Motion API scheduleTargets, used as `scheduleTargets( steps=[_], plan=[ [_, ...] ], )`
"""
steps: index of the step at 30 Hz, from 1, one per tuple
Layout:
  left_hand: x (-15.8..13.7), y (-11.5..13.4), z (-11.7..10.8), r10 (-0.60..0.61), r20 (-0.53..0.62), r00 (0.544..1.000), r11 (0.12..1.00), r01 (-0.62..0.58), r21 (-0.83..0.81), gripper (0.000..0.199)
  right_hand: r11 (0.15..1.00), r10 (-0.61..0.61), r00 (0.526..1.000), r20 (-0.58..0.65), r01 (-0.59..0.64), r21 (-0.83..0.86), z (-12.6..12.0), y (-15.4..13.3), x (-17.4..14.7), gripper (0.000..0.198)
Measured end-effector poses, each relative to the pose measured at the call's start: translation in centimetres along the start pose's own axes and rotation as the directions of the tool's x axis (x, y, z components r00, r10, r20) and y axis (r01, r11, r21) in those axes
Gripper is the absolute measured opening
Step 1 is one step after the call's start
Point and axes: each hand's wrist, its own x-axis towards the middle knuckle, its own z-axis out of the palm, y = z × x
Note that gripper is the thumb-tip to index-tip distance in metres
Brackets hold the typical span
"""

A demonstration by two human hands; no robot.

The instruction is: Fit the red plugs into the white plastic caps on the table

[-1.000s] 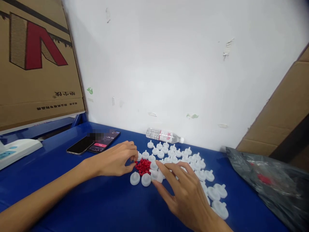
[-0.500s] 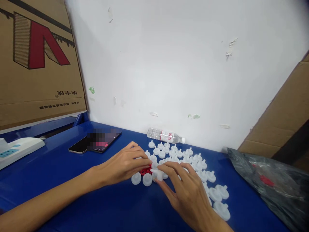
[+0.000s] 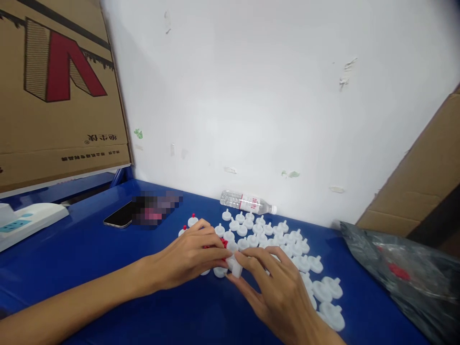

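My right hand (image 3: 269, 275) pinches a white plastic nozzle cap (image 3: 236, 268) between thumb and fingertips, its spout side turned toward the left. My left hand (image 3: 196, 251) is closed, its fingertips meeting the cap's spout end with a bit of red showing there, which looks like a small red cap mostly hidden by the fingers. Partly behind the left fingers lies a pile of small red caps (image 3: 223, 242). White nozzle caps (image 3: 278, 235) stand spout up around and behind my hands. Beyond my left hand, a nozzle cap (image 3: 193, 220) carries a red tip.
A clear plastic bottle (image 3: 247, 202) lies against the white wall. Phones (image 3: 120, 214) rest at the left, near a white power strip (image 3: 30, 223). A grey plastic bag (image 3: 398, 268) with red pieces lies at the right. A cardboard box (image 3: 68, 120) stands at the left, above the blue table (image 3: 108, 268).
My left hand has moved from beside the red pile down and right to the nozzle cap's spout. Red-tipped nozzle caps behind it have come into sight. My right hand still holds the nozzle cap.
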Motion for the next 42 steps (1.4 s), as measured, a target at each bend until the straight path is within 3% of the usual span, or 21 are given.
scheduleTargets(
  steps=[3, 12, 17, 21, 25, 29, 36, 39, 42],
  plan=[
    [-0.1, 0.1, 0.3, 0.002, 0.012, 1.0, 1.0, -0.002, 0.02, 0.012, 1.0, -0.018, 1.0, -0.013, 0.018, 0.004, 0.0, -0.1, -0.1, 0.018],
    [-0.1, 0.8, 0.2, 0.043, 0.104, 0.994, 0.999, -0.041, -0.025, 0.019, 0.993, -0.014, 0.998, -0.064, 0.021, 0.115, 0.0, -1.1, 0.3, 0.017],
    [0.0, 0.8, 0.1, 0.058, 0.096, 0.994, 0.998, -0.06, 0.017, 0.02, 0.991, -0.033, 0.998, -0.057, 0.04, 0.131, 0.0, -0.9, 0.3, 0.015],
    [0.1, 0.7, 0.4, 0.11, -0.051, 0.993, 0.994, -0.11, 0.015, 0.014, 0.994, -0.021, 0.998, -0.058, 0.027, 0.108, 0.0, -0.5, 0.1, 0.014],
    [0.0, 1.1, 0.6, 0.146, -0.26, 0.955, 0.987, -0.158, -0.024, 0.029, 0.995, -0.045, 0.992, -0.118, 0.055, 0.084, -0.4, -0.6, 0.4, 0.017],
    [-0.3, 1.3, 0.7, 0.151, -0.346, 0.926, 0.986, -0.167, -0.016, 0.033, 0.996, -0.087, 0.985, -0.149, 0.088, 0.001, -0.8, -0.7, 0.8, 0.024],
    [-0.4, -1.1, -0.2, 0.053, -0.328, 0.943, 0.969, 0.031, 0.245, 0.039, 0.997, 0.04, 0.998, -0.057, -0.044, -0.07, -0.5, -0.6, 0.4, 0.039],
    [-0.5, -2.9, -0.5, -0.06, -0.321, 0.945, 0.929, 0.17, 0.329, 0.033, 0.994, 0.074, 0.997, -0.026, -0.076, -0.074, -0.4, -0.7, 0.4, 0.034],
    [-1.0, -4.8, -0.5, -0.216, -0.24, 0.947, 0.845, 0.304, 0.44, 0.027, 0.995, 0.073, 0.997, -0.022, -0.074, -0.061, -0.4, -0.8, 0.5, 0.03]
  ],
)
